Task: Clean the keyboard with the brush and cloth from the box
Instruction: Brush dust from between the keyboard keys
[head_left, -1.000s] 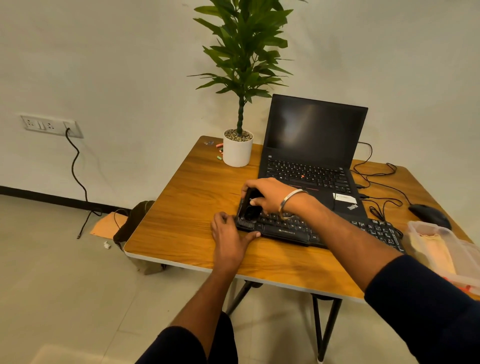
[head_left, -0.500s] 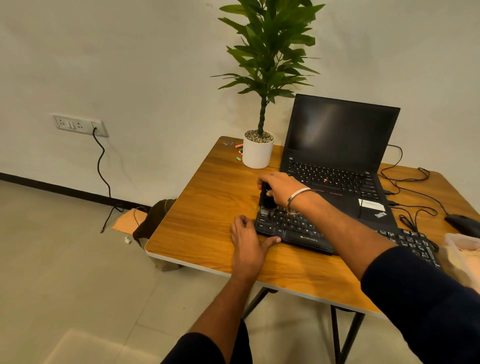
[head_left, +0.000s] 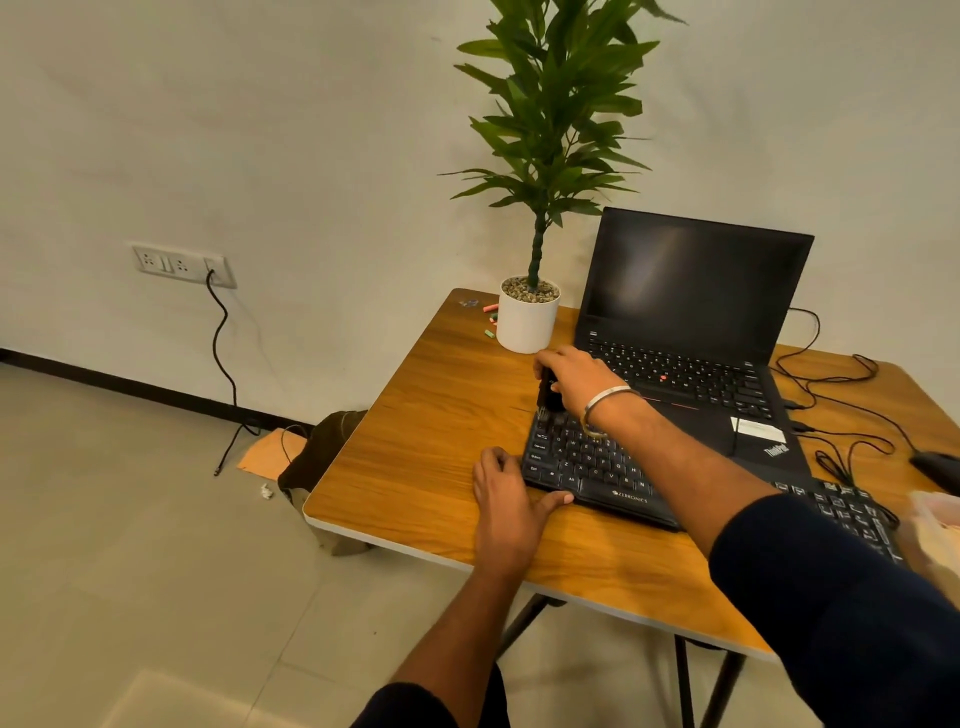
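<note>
Brush (head_left: 549, 396) moved up to keyboard (head_left: 587, 462) top-left edge.

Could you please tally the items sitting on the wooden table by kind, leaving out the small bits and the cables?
Keyboards: 1, the black keyboard
Laptops: 1, the open laptop
Potted plants: 1, the plant in a white pot
Mice: 1, the black mouse
Plastic boxes: 1, the clear box at the right edge
Total: 5

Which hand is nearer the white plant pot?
Right. The right hand, gripping the brush, sits just in front of the plant pot; the left hand rests farther back at the keyboard's near corner.
</note>
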